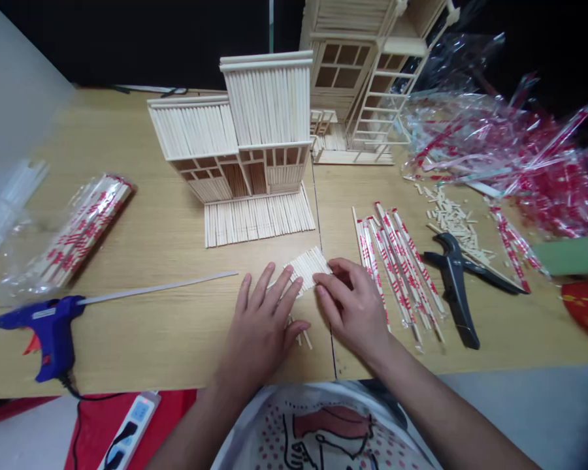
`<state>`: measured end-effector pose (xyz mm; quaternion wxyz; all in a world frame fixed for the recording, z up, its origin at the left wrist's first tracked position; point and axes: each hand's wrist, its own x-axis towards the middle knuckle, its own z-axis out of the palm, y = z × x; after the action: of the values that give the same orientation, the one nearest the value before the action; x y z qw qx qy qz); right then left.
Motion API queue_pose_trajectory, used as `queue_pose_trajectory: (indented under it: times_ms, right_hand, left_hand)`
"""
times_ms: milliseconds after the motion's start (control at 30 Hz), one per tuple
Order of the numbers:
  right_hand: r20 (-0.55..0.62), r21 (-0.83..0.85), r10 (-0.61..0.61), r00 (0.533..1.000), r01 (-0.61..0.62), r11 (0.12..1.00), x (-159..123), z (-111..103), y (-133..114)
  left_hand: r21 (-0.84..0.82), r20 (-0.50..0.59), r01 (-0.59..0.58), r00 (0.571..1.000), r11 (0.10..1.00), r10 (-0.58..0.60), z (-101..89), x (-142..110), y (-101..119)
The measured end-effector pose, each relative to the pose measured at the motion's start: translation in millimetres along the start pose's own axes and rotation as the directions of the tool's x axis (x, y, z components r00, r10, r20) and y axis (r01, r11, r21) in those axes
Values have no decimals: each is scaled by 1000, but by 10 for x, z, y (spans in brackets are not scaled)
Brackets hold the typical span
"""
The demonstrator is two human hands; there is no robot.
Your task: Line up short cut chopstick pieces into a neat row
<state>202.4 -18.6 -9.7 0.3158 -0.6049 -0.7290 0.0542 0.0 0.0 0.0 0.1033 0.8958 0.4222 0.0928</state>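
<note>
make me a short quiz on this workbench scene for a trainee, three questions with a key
1. True or false: the blue glue gun lies on the left side of the table.
2. Which tool lies nearest the pile of cut pieces?
a) blue glue gun
b) black-handled cutter
c) tape measure
3. Fill in the number: ____ hands are at the small stick panel.

Key: 1 true; 2 b; 3 two, the left hand and right hand.

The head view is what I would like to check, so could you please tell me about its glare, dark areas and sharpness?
In the head view, glare on the wrapped bundle and wrapper heap; the backdrop nearly black, with little detail; the clear plastic at the left edge soft; left hand and right hand fairly clear.
</note>
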Motion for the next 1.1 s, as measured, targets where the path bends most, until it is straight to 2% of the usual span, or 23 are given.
queue_pose_trajectory:
  times_ms: [267,1100]
  right_hand:
    - [22,-14,7,1000,-7,1000,6,4,-6]
    - [64,-15,-127,990,128,992,9,-20,-26]
  left_hand:
    - [3,-60,14,998,1000,-14,40,-6,-4]
    - [5,-67,36,997,999,-35,68,-28,1]
